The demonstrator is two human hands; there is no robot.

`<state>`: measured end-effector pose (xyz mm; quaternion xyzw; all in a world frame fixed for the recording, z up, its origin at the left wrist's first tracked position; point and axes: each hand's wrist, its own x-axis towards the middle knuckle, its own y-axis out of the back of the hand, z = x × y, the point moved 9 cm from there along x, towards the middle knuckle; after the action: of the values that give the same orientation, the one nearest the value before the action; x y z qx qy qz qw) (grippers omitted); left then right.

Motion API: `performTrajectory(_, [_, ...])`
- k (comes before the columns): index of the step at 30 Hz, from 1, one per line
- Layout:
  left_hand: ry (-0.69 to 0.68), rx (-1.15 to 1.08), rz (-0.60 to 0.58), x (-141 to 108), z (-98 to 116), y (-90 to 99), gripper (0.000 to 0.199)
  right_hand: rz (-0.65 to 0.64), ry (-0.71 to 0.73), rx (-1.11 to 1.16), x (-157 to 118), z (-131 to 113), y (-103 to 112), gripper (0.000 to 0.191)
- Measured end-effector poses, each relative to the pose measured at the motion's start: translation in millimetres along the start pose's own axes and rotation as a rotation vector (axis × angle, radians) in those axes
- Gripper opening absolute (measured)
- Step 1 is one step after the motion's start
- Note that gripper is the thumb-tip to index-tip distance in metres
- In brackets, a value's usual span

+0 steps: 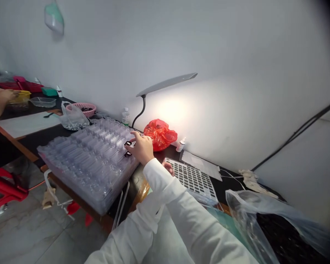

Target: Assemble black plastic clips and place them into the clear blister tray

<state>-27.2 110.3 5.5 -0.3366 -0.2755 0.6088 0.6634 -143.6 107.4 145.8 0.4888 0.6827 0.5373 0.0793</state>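
Observation:
My right hand (141,147) rests at the far corner of a tall stack of clear plastic blister trays (90,165). Its fingers curl around two small black-and-white pieces (128,148), though the exact shape of these is hard to make out. My left hand (168,168) shows only in part behind my white right sleeve (181,205). It is nearest to a white grid sheet of dark squares (192,179) lying on the dark tabletop (167,154).
A desk lamp (165,84), red plastic bag (160,134) and small bottles (125,116) stand along the wall. Farther left are a pink basket (81,109) and a co-worker's hand (0,99). A clear plastic bag (253,216) lies at lower right.

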Motion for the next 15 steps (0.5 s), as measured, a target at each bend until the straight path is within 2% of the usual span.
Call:
performTrajectory(3, [0.006,-0.06,-0.019,-3,1,-1.4,0.043,-0.042,0.022,0.0,0,-10,-7,0.056])
performTrajectory(8, [0.034,-0.065,-0.059,-8,-3,-4.8,0.036,-0.129,-0.024,0.013,-6,-15,-14,0.047])
performTrajectory(15, [-0.033,0.062,0.072,-2,-1,0.7,0.044,-0.143,-0.072,0.003,-9,-22,-16,0.044])
